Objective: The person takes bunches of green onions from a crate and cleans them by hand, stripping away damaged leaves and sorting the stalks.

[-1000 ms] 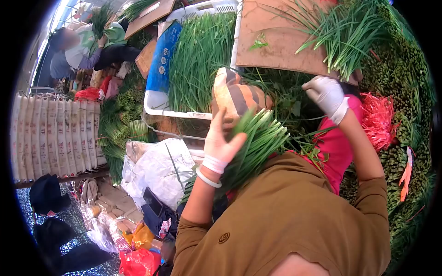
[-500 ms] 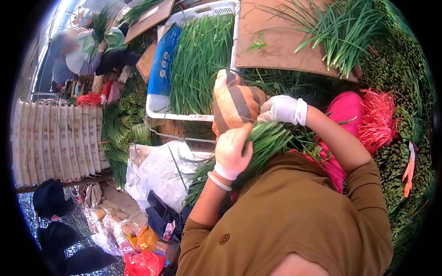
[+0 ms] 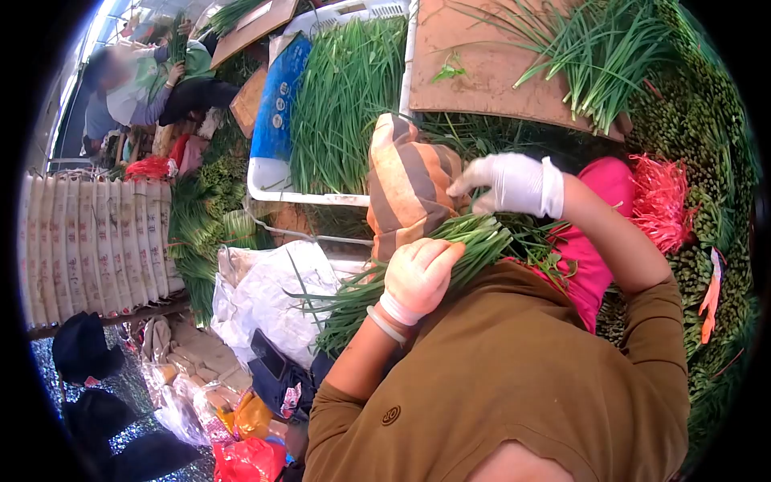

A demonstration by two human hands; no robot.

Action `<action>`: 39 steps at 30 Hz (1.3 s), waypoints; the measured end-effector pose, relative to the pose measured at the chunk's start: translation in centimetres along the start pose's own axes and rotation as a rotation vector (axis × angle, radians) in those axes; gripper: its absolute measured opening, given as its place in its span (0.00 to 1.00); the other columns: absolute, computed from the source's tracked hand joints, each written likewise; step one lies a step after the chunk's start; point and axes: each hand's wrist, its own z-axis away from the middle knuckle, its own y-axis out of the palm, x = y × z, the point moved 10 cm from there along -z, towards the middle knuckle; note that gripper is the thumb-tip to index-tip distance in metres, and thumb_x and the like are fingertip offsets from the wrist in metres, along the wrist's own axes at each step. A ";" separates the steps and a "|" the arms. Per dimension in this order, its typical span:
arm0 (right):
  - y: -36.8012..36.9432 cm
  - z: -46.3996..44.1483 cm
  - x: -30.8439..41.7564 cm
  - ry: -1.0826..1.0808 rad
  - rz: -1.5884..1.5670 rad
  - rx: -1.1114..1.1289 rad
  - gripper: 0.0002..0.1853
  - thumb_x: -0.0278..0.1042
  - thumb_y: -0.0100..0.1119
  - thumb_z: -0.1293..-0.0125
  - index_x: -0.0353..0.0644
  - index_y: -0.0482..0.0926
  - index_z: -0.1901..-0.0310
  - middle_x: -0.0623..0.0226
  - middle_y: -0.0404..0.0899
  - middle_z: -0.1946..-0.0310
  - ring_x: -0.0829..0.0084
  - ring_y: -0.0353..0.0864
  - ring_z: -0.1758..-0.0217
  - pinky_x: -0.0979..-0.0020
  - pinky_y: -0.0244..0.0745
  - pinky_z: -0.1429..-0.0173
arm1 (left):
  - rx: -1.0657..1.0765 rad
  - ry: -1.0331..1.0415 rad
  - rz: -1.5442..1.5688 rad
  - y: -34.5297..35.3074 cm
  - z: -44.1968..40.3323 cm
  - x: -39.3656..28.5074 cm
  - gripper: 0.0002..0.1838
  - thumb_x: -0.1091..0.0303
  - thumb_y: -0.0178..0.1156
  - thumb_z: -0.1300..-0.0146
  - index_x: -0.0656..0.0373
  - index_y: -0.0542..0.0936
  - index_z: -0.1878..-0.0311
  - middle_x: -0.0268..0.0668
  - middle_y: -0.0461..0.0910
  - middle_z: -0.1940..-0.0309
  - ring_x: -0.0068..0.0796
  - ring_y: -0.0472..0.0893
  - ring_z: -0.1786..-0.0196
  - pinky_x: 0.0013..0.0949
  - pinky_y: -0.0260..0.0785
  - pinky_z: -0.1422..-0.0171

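Left hand (image 3: 418, 277): grasping the bunch around its stems, the back of the hand upward; it sits a little lower and nearer the body than half a second ago.
Right hand (image 3: 510, 186): fingers now parted and loosely curved, where half a second ago they were gathered at the top of the bunch; whether the fingertips touch a leaf cannot be told.
Bunch of greens (image 3: 478, 241): in the left hand, just below the right; its pale stem ends, covered by the right hand before, show again. Long, thin, flat leaves trail out behind the left wrist.
Gloves: thin, white and wrinkled, with a snug cuff; a smooth pale bracelet (image 3: 387, 324) circles the arm below the left hand.
Striped cloth (image 3: 414, 185): just beyond the left hand, orange and brown bands, bulging and softly folded.
Crate (image 3: 313, 196): farther beyond the left hand, white hard plastic, filled with upright-looking, grassy leaves.
Board (image 3: 474, 80): beyond the right hand, flat, brown and scuffed, with loose greens (image 3: 602, 64) fanned over its far corner.
Red strings (image 3: 660, 205): right of the right hand, a shiny, frayed, crinkled tuft.
Sack (image 3: 277, 293): left of the left hand, white, creased and crumpled.
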 end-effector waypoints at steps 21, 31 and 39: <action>6.5 -2.5 3.6 -0.195 0.848 0.144 0.04 0.32 0.58 0.48 0.47 0.82 0.72 0.65 0.78 0.73 0.65 0.82 0.70 0.63 0.78 0.68 | 0.069 0.070 0.046 1.1 -0.2 -1.0 0.17 0.75 0.57 0.56 0.60 0.79 0.58 0.37 0.77 0.67 0.37 0.78 0.66 0.36 0.72 0.63; -3.5 -2.1 0.2 0.125 0.112 -0.102 0.13 0.39 0.62 0.38 0.41 0.81 0.57 0.60 0.83 0.62 0.66 0.84 0.58 0.68 0.77 0.52 | 0.050 0.055 0.054 0.9 -0.3 -0.5 0.16 0.76 0.58 0.55 0.60 0.79 0.58 0.37 0.78 0.67 0.37 0.79 0.65 0.37 0.73 0.63; 5.3 1.6 -8.1 0.318 -0.138 0.160 0.30 0.40 0.65 0.37 0.41 0.69 0.36 0.59 0.79 0.49 0.67 0.81 0.48 0.68 0.75 0.42 | 0.046 0.018 0.108 1.0 -0.3 0.1 0.16 0.81 0.62 0.54 0.60 0.78 0.58 0.37 0.79 0.64 0.39 0.80 0.63 0.38 0.72 0.62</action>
